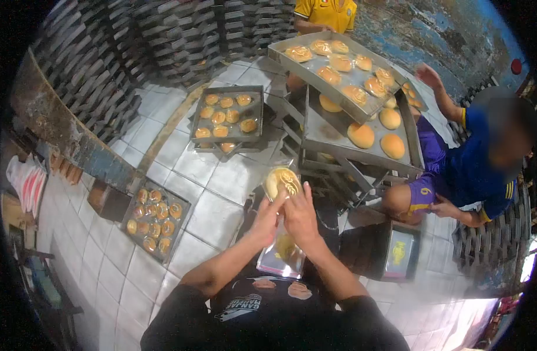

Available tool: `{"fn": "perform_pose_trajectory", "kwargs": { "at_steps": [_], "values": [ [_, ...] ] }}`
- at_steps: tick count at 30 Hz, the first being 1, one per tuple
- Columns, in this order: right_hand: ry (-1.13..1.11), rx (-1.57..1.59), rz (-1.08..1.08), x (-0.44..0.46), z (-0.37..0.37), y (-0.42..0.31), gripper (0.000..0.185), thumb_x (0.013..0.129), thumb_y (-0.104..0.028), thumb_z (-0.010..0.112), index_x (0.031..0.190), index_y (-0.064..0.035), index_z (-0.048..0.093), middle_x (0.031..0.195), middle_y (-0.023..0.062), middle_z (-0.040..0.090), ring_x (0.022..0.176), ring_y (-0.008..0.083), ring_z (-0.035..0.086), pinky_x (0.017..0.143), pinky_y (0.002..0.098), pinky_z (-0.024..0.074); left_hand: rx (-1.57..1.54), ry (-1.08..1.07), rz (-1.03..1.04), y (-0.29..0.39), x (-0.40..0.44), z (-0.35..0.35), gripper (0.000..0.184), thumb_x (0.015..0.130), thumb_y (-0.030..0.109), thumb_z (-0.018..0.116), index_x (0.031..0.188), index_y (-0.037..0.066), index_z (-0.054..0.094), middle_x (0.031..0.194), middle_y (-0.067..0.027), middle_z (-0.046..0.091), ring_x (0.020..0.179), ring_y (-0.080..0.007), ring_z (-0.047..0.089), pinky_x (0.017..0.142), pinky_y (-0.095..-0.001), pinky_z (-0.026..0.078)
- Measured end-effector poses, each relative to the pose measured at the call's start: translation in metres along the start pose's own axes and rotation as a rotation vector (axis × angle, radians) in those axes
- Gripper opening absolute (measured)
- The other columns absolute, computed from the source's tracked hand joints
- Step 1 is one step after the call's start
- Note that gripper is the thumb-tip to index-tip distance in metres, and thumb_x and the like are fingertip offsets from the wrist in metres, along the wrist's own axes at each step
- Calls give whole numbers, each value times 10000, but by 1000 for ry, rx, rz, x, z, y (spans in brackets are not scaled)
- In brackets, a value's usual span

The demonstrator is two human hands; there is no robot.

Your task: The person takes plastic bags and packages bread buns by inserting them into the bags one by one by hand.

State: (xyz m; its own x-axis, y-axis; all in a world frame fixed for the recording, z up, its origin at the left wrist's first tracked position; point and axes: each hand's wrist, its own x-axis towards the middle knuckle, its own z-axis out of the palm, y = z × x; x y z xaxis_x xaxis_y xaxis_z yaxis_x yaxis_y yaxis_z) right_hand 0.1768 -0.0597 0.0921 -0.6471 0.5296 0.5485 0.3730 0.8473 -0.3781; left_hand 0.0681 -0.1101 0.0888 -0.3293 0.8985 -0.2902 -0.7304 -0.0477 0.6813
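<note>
Both hands meet at the middle of the view around a round golden bun (284,180) in a clear printed plastic bag. My left hand (267,219) has its fingers closed on the lower left of the bagged bun. On the right side, my right hand (300,216) presses its fingers against the bag. Below the hands, a stack of clear printed bags (282,257) lies on my lap. Beyond the bun, a metal tray (315,137) of unwrapped buns stands on a rack, with another tray (277,54) of bagged buns tilted on top.
A tray of bagged buns (193,114) stands on the tiled floor ahead, another (183,219) at the left. A person in blue (476,158) sits at the right, beside a box with printed bags (416,248). Someone in yellow (325,14) is behind the trays.
</note>
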Motion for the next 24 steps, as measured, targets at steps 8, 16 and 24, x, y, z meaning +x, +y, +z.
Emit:
{"fn": "perform_pose_trajectory", "kwargs": {
  "at_steps": [8, 16, 24],
  "values": [
    [-42, 153, 19, 36, -21, 17, 584, 834, -2, 673, 1401, -60, 550, 1101, 160, 688, 1148, 356, 649, 1194, 566, 342, -337, 24, 23, -5, 36, 11, 423, 1031, 415, 605, 1312, 101, 564, 1222, -58, 655, 1130, -225, 638, 994, -398, 520],
    [-458, 600, 193, 25, -55, -9, 178, 927, -98, 730, 1091, -66, 667, 973, 108, 698, 909, 209, 718, 788, 353, 545, -519, -17, -135, 12, 49, -7, 767, 1025, 699, 376, 1440, 67, 505, 1390, -178, 573, 1274, -380, 560, 1074, -610, 486],
    [190, 790, 775, 58, -173, 203, 434, 1085, -302, 506, 1377, 8, 586, 1303, 148, 654, 1147, 209, 653, 960, 330, 529, -496, 51, 11, 38, 45, -74, 687, 1055, 658, 354, 1473, 128, 477, 1447, -119, 563, 1333, -335, 542, 1132, -654, 406]
  ]
}}
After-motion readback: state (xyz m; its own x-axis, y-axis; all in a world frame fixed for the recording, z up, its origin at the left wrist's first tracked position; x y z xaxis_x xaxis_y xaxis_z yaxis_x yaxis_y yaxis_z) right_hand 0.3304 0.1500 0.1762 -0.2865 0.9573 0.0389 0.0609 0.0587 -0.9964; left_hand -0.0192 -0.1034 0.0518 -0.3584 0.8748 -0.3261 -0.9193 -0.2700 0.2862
